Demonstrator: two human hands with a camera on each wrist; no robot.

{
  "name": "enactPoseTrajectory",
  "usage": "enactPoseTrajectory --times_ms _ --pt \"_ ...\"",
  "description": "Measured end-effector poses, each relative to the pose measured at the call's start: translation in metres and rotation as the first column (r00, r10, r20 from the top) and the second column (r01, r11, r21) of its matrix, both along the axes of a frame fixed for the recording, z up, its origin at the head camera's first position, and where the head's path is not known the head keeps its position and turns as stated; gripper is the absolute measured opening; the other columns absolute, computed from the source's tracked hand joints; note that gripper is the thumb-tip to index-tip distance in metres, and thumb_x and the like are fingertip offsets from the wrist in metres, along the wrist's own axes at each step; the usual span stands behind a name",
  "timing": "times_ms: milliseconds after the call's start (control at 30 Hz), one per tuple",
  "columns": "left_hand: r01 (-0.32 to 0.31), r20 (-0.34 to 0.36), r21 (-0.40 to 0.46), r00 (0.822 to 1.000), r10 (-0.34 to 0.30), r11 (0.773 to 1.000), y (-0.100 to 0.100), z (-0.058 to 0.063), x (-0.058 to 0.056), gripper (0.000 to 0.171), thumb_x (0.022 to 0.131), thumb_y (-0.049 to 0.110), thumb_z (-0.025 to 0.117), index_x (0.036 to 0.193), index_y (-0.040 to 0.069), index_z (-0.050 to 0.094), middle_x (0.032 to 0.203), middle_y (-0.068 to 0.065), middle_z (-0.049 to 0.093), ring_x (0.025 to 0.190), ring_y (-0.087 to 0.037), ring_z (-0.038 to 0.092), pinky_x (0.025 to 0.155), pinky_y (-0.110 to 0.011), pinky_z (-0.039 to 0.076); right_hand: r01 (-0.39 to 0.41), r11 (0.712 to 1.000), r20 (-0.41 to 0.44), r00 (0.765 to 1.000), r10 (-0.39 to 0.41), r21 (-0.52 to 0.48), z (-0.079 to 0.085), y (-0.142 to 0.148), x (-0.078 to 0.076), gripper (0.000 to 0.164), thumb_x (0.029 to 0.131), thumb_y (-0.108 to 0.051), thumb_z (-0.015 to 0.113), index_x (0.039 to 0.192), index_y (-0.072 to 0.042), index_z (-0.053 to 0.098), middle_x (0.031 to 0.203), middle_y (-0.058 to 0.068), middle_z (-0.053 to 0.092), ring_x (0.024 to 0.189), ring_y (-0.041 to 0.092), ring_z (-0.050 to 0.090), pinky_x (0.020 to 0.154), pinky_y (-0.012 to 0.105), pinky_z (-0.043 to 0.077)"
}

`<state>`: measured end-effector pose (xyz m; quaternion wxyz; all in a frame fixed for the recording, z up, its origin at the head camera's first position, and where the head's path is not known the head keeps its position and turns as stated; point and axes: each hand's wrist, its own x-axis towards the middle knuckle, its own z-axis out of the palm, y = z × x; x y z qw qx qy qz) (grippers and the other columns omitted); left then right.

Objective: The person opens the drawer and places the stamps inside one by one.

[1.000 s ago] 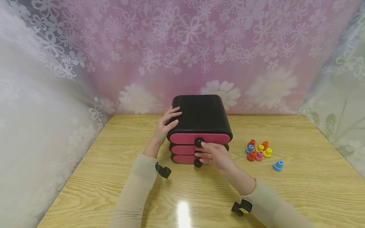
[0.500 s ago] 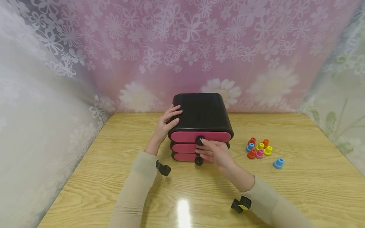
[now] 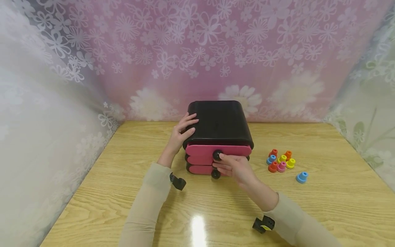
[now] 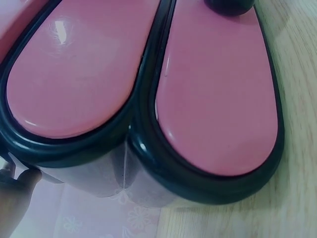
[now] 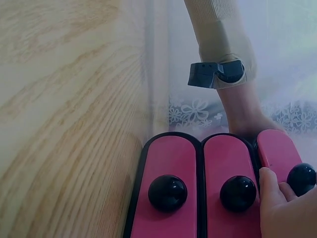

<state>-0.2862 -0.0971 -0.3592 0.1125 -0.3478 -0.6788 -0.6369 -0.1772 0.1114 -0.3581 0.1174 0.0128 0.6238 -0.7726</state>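
Note:
A black drawer cabinet [image 3: 217, 120] with three pink drawers stands on the wooden table. Its top drawer [image 3: 200, 150] sticks out slightly past the black frame. My right hand [image 3: 239, 168] pinches the round black knob [image 3: 217, 155] of that drawer; the same knob [image 5: 302, 179] shows at the right edge in the right wrist view. My left hand [image 3: 182, 132] rests on the cabinet's upper left side, fingers spread over the top edge. In the left wrist view, the lower drawer fronts [image 4: 218, 99] fill most of the picture, with a bit of the left hand [image 4: 15, 196] at the corner.
To the right of the cabinet, several small coloured pegs [image 3: 281, 167] in red, orange, yellow, blue and pink stand close together. A single blue peg [image 3: 302, 177] stands nearer the front. Flowered cloth [image 3: 203, 61] hangs behind the table and along its sides.
The top drawer has come forward a little from its flush position, with my right hand on its knob. My left hand stays in place on the cabinet.

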Motion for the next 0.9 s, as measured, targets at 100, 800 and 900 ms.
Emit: enactPoseTrajectory --times_ms 100,800,900 --pt "0.012 -0.001 -0.003 1.000 -0.012 1.000 0.001 0.007 0.007 0.033 0.086 -0.004 0.047 0.117 -0.013 0.049 0.135 -0.021 0.035 0.132 -0.030 0.008 0.103 -0.050 0.012 -0.008 1.000 -0.021 1.000 0.008 0.022 -0.002 0.001 0.004 0.039 0.085 -0.017 0.058 0.104 0.016 0.056 0.098 0.018 0.063 0.088 0.025 0.063 0.077 0.034 0.048" --pt "0.022 -0.018 0.009 1.000 -0.021 1.000 0.002 0.016 0.016 0.033 0.085 -0.007 0.046 0.116 -0.018 0.046 0.133 -0.028 0.032 0.131 -0.035 0.006 0.104 -0.045 0.012 -0.107 0.994 -0.129 0.986 0.107 0.013 -0.001 0.003 0.046 0.038 0.086 -0.008 0.053 0.105 0.026 0.049 0.098 0.029 0.059 0.087 0.025 0.062 0.080 0.038 0.046" --pt "0.027 -0.015 0.008 1.000 -0.027 1.000 0.002 0.016 0.016 0.033 0.085 -0.006 0.046 0.116 -0.018 0.046 0.133 -0.028 0.032 0.131 -0.035 0.006 0.104 -0.045 0.012 -0.101 0.995 -0.122 0.987 0.102 0.009 0.000 0.002 0.053 0.038 0.086 -0.006 0.052 0.105 0.027 0.047 0.098 0.028 0.059 0.089 0.028 0.062 0.080 0.039 0.046"
